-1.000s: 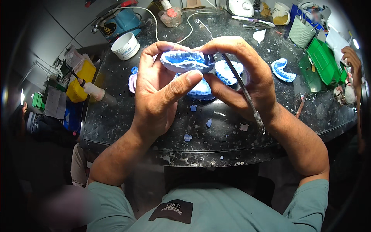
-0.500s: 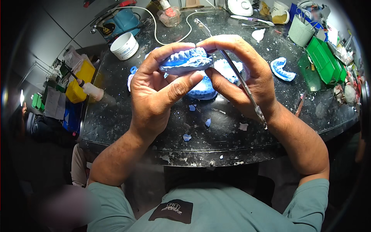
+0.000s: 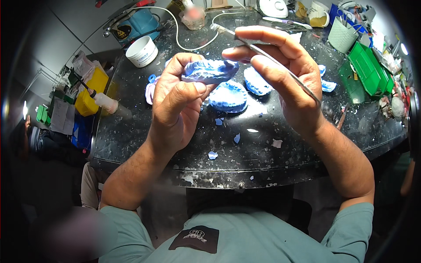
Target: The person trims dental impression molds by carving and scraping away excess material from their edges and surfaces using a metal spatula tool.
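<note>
Take the blue cast (image 3: 228,96) lying on the black table (image 3: 280,164) as your landmark. Just beyond it and a little to its left, raised off the tabletop, is the blue dental piece (image 3: 208,72), pinched between the thumb and fingers of your left hand (image 3: 175,101). The piece's long axis runs roughly left to right, its free end reaching out of your grip toward the landmark's far side. Your right hand (image 3: 293,103), right of the landmark, grasps a thin metal tool (image 3: 258,50), slanted with one end well beyond that cast. Your left hand is nearer; whether your right fingertips touch the piece, I cannot tell.
</note>
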`<state>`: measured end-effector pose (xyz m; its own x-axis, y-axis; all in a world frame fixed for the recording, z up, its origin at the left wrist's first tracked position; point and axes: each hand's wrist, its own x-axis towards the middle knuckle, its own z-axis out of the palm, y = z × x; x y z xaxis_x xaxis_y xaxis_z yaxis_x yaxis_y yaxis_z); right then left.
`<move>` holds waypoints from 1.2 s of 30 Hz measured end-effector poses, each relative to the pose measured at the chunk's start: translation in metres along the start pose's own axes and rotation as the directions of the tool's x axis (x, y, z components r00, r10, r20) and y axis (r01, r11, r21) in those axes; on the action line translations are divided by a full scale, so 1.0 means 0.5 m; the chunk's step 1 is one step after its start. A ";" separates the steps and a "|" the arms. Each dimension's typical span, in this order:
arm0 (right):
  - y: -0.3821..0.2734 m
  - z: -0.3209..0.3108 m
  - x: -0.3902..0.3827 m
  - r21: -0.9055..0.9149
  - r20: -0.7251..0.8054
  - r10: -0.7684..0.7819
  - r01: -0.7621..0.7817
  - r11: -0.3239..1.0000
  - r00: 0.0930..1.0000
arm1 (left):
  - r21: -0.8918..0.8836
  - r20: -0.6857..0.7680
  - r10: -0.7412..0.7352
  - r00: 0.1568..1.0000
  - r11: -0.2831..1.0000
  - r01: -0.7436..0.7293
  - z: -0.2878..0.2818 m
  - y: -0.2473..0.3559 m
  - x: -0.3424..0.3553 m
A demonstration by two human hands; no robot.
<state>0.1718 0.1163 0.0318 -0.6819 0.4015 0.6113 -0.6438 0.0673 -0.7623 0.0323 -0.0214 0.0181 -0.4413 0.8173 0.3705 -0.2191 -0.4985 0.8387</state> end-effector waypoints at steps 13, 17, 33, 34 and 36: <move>0.035 -0.024 0.007 -0.033 0.074 -0.134 0.136 0.990 0.988 | 0.132 0.019 0.119 0.993 0.984 -0.120 -0.007 -0.004 0.003; 0.030 -0.020 0.000 -0.093 0.027 -0.135 0.137 0.986 0.991 | 0.151 0.002 0.111 0.994 0.982 -0.110 -0.008 -0.002 -0.001; 0.030 -0.018 -0.001 -0.045 -0.024 -0.105 0.104 0.994 0.994 | 0.370 0.122 0.212 0.970 0.897 -0.243 0.002 0.001 -0.009; 0.027 -0.016 -0.002 -0.058 -0.024 -0.096 0.095 0.994 0.995 | 0.380 0.124 0.222 0.967 0.890 -0.253 0.002 0.001 -0.009; 0.026 -0.017 -0.003 -0.074 -0.026 -0.087 0.085 0.994 0.996 | 0.391 0.121 0.220 0.968 0.886 -0.250 0.003 0.001 -0.010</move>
<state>0.1675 0.1242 0.0191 -0.6139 0.4177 0.6698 -0.6720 0.1687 -0.7211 0.0355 -0.0253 0.0172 -0.3700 0.7163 0.5916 0.2567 -0.5331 0.8061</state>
